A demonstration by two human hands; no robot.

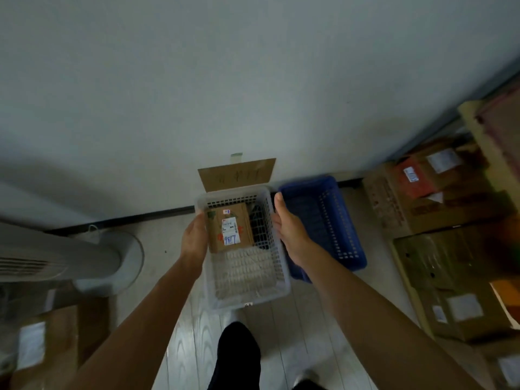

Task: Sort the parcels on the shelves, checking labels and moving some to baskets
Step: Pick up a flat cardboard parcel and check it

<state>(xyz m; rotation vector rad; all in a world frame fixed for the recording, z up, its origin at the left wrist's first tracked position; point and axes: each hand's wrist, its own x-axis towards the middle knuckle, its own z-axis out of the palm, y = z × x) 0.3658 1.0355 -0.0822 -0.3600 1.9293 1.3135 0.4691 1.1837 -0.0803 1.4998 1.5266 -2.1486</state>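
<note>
Placing looks nearly done: left hand grips the parcel at the basket's far-left corner, right hand released; floor boxes remain.

Left hand holds parcel (label 9817) in white basket.

Two bare forearms, both lean and long: left forearm in from 7 o'clock, right forearm in from 5 o'clock. Bare left hand just toward 9 o'clock of centre, seen from the back, fingers hidden. Bare right hand just toward 3 o'clock of centre, thumb tip rounded and blurred. At 6 o'clock a black-clad leg, plain, dark and unmarked, rounded at its upper end; cloth or shoe there, impossible to tell. Everything softened by motion blur.
</note>
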